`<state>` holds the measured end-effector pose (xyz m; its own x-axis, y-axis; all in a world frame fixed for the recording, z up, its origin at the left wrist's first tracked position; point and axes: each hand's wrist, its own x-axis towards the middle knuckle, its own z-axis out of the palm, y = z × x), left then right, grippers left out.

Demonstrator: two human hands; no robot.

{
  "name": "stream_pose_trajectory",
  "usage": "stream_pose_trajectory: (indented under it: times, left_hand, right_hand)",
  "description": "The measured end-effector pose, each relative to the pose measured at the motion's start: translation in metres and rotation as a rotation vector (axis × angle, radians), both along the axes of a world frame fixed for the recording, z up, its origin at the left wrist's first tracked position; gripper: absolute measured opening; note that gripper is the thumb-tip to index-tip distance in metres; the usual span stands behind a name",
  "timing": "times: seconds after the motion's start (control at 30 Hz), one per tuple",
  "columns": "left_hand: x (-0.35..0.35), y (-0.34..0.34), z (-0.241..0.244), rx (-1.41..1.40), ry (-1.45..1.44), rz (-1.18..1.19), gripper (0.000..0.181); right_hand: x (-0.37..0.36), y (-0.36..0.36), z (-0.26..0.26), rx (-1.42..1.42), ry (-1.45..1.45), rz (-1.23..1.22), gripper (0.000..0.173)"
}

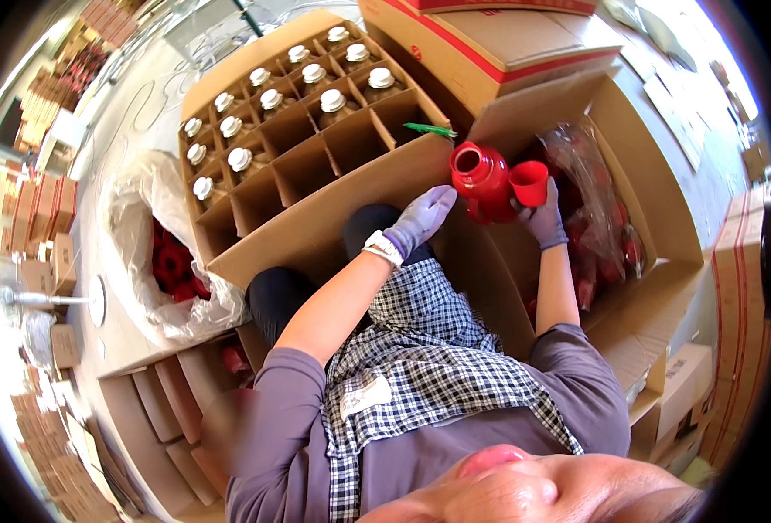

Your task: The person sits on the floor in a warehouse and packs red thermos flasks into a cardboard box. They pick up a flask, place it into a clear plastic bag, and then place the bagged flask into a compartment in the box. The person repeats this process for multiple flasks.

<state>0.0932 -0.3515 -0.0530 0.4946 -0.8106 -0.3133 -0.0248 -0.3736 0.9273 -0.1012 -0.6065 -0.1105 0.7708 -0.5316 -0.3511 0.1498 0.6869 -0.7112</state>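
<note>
My right hand, in a pale purple glove, grips a small red plastic cup. Directly beside the cup is a red plastic flask casing, its round open mouth tilted up towards me. What bears its weight is hidden. My gloved left hand is stretched out with the fingertips at the casing's left side; whether they touch it cannot be told. Ahead stands a divided cardboard box, in which several bottles with white caps fill the far cells, while several near cells hold no bottle.
An open carton on my right holds red parts in clear plastic bags. A green item lies at the divided box's corner. Left are a plastic sack of red parts and another partitioned carton. A closed carton stands behind.
</note>
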Motion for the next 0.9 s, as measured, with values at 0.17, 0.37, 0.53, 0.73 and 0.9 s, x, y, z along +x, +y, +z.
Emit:
stream_pose_trajectory:
  times: [0.17, 0.37, 0.53, 0.73, 0.9]
  left_hand:
    - [0.001, -0.029, -0.031, -0.259, 0.540, 0.398, 0.053]
    - [-0.039, -0.001, 0.038, -0.475, 0.715, 0.173, 0.050]
    - [-0.030, 0.084, 0.047, -0.171, -0.334, 0.136, 0.143]
    - [-0.023, 0.213, 0.087, -0.583, 0.178, 0.095, 0.136]
    - [-0.013, 0.344, 0.094, -0.676, 0.590, 0.390, 0.060]
  right_hand:
    - [-0.011, 0.014, -0.012, -0.296, 0.035, 0.017, 0.065]
    - [-0.067, 0.058, -0.022, 0.065, -0.518, 0.101, 0.073]
    - [-0.071, 0.089, -0.078, 0.071, -0.185, -0.018, 0.072]
    - [0.036, 0.169, 0.081, -0.021, -0.890, 0.812, 0.087]
    - [0.138, 0.186, 0.147, -0.490, -0.757, 1.345, 0.101]
